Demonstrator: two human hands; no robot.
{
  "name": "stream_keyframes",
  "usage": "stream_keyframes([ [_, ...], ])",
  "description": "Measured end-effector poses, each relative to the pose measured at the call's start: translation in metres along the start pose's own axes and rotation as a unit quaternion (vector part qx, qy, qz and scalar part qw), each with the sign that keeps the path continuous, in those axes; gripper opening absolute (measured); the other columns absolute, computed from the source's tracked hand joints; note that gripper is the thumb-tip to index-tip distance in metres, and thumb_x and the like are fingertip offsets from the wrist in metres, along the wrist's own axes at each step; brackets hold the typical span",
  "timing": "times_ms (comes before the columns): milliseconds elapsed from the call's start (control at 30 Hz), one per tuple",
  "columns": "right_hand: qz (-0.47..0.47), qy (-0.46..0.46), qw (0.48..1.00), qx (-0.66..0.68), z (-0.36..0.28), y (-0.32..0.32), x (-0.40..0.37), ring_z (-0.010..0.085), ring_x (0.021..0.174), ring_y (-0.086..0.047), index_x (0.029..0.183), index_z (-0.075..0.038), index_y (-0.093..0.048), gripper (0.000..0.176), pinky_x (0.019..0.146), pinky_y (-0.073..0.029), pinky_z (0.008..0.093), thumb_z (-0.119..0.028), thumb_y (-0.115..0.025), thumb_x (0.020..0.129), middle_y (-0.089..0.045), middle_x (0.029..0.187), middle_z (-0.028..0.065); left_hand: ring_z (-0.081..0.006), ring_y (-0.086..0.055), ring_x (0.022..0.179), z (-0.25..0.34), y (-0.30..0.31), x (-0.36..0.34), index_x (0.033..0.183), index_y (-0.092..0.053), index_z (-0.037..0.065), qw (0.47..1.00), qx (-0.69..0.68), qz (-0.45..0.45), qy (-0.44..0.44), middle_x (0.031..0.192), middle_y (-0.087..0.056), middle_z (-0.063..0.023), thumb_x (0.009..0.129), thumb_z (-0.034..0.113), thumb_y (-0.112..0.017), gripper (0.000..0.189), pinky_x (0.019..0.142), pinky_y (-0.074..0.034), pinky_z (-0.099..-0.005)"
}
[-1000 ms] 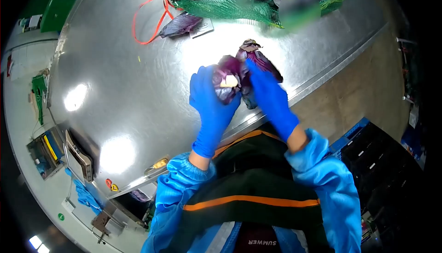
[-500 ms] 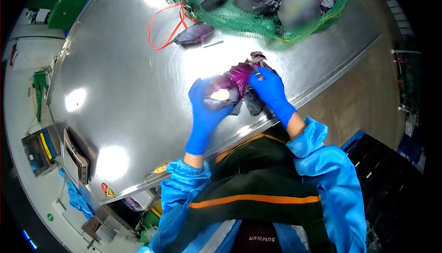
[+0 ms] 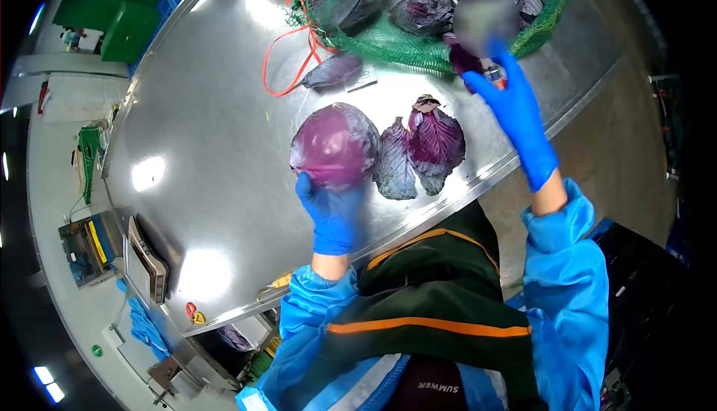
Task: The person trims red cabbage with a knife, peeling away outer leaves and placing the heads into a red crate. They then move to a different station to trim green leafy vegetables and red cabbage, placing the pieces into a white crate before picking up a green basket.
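A round red cabbage (image 3: 336, 142) rests on the metal table, its smooth purple side up. My left hand (image 3: 328, 217) grips its near side, thumb along the edge and fingers partly hidden and blurred. Close beside it lie loose outer leaves (image 3: 437, 142) with a cut stem end. My right hand (image 3: 515, 108) is up at the near edge of a green mesh bag (image 3: 418, 56), thumb and forefinger apart. A small red-and-silver tool (image 3: 494, 76) shows between them. Next to the thumb is a dark purple leaf-like piece (image 3: 464, 60).
Several dark cabbages (image 3: 422, 4) fill the mesh bag. Left of it are a red cord (image 3: 267, 67), a loose leaf (image 3: 334, 71) and a white label (image 3: 364, 81). Red-and-yellow scissors (image 3: 195, 313) lie at the table's left corner. The metal table's (image 3: 224, 157) front edge runs before me.
My right hand has moved from the leaves up and right to the bag. The leaves now lie apart from it on the table, and the cabbage shows more of its purple side.
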State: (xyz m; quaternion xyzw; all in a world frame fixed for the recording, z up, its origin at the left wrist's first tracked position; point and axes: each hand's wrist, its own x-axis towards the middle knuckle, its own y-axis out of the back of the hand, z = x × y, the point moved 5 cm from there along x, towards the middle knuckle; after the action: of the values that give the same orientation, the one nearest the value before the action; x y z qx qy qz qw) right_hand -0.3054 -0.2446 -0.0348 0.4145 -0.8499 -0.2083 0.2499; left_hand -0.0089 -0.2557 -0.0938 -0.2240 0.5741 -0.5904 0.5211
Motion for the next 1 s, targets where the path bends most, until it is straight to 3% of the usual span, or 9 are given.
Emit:
stream_keyframes([
  [33, -0.062, -0.072, 0.988, 0.118, -0.015, -0.009, -0.018, 0.0205, 0.098, -0.052, 0.128, -0.004, -0.044, 0.063, 0.087, -0.043, 0.0326, -0.029, -0.072, 0.077, -0.053, 0.118, 0.0125, -0.0342, -0.033, 0.128, 0.003, -0.004, 0.0, 0.136, -0.034, 0.015, 0.999, 0.048, 0.001, -0.02, 0.139, -0.036, -0.0124, 0.069, 0.026, -0.067, 0.076, 0.107, -0.021, -0.0563],
  [133, -0.221, -0.224, 0.907, 0.281, -0.07, -0.038, -0.057, 0.0148, 0.092, -0.054, 0.117, -0.005, -0.054, 0.055, 0.082, -0.044, 0.028, -0.033, -0.073, 0.075, -0.057, 0.107, 0.0109, -0.0328, -0.032, 0.129, 0.009, -0.029, -0.003, 0.139, -0.028, 0.013, 0.98, 0.171, -0.082, -0.06, 0.142, -0.032, -0.0117, 0.065, 0.019, -0.071, 0.086, 0.108, -0.024, -0.0527],
  [200, -0.273, -0.254, 0.87, 0.323, -0.085, -0.039, -0.057, 0.0165, 0.089, -0.059, 0.104, -0.001, -0.058, 0.051, 0.079, -0.047, 0.0275, -0.037, -0.074, 0.072, -0.062, 0.092, 0.0097, -0.0304, -0.035, 0.128, 0.013, -0.047, 0.0, 0.139, -0.024, 0.011, 0.936, 0.296, -0.163, -0.099, 0.141, -0.03, -0.0125, 0.063, 0.02, -0.079, 0.094, 0.104, -0.033, -0.0474],
  [267, -0.295, -0.19, 0.905, 0.242, -0.084, -0.036, -0.051, 0.0156, 0.079, -0.061, 0.098, -0.001, -0.06, 0.044, 0.069, -0.049, 0.0274, -0.036, -0.071, 0.075, -0.063, 0.083, 0.009, -0.0298, -0.036, 0.127, 0.017, -0.059, -0.001, 0.136, -0.028, 0.011, 0.881, 0.417, -0.175, -0.141, 0.142, -0.029, -0.0137, 0.061, 0.015, -0.082, 0.092, 0.104, -0.035, -0.0464],
  [367, -0.351, -0.286, 0.842, 0.294, -0.078, -0.02, -0.053, 0.0139, 0.066, -0.06, 0.095, -0.001, -0.061, 0.038, 0.057, -0.049, 0.0261, -0.034, -0.068, 0.077, -0.063, 0.077, 0.0079, -0.0296, -0.036, 0.127, 0.02, -0.062, -0.001, 0.134, -0.03, 0.011, 0.856, 0.461, -0.176, -0.155, 0.142, -0.029, -0.0146, 0.061, 0.011, -0.082, 0.09, 0.103, -0.035, -0.046],
  [567, -0.303, -0.303, 0.846, 0.318, -0.081, -0.015, -0.062, 0.0118, 0.062, -0.057, 0.091, 0.001, -0.06, 0.042, 0.052, -0.047, 0.0235, -0.036, -0.07, 0.075, -0.061, 0.073, 0.0078, -0.0297, -0.036, 0.127, 0.014, -0.051, 0.003, 0.134, -0.031, 0.011, 0.919, 0.335, -0.167, -0.122, 0.142, -0.03, -0.0151, 0.063, 0.01, -0.08, 0.087, 0.104, -0.035, -0.0449],
  [733, -0.355, -0.245, 0.872, 0.233, -0.09, -0.017, -0.056, 0.0124, 0.063, -0.057, 0.091, 0.001, -0.059, 0.044, 0.052, -0.048, 0.0243, -0.037, -0.071, 0.073, -0.058, 0.072, 0.0067, -0.0298, -0.035, 0.128, 0.016, -0.053, 0.001, 0.135, -0.031, 0.012, 0.883, 0.377, -0.251, -0.123, 0.142, -0.03, -0.0154, 0.064, 0.008, -0.079, 0.085, 0.104, -0.034, -0.0442],
  [767, -0.38, -0.253, 0.85, 0.264, -0.091, -0.015, -0.057, 0.0128, 0.061, -0.056, 0.089, 0.001, -0.058, 0.04, 0.052, -0.048, 0.0246, -0.035, -0.07, 0.074, -0.057, 0.07, 0.0064, -0.0299, -0.034, 0.129, 0.015, -0.055, -0.002, 0.135, -0.032, 0.012, 0.897, 0.411, -0.124, -0.107, 0.142, -0.029, -0.0153, 0.058, 0.017, -0.084, 0.093, 0.105, -0.032, -0.0445],
  [1000, -0.31, -0.294, 0.864, 0.265, -0.083, -0.016, -0.06, 0.0112, 0.055, -0.055, 0.092, -0.005, -0.06, 0.033, 0.047, -0.045, 0.0245, -0.032, -0.068, 0.076, -0.058, 0.069, 0.0049, -0.0297, -0.033, 0.129, 0.02, -0.057, -0.006, 0.136, -0.031, 0.01, 0.916, 0.379, -0.083, -0.097, 0.142, -0.03, -0.0156, 0.051, 0.026, -0.087, 0.102, 0.107, -0.029, -0.0442],
])
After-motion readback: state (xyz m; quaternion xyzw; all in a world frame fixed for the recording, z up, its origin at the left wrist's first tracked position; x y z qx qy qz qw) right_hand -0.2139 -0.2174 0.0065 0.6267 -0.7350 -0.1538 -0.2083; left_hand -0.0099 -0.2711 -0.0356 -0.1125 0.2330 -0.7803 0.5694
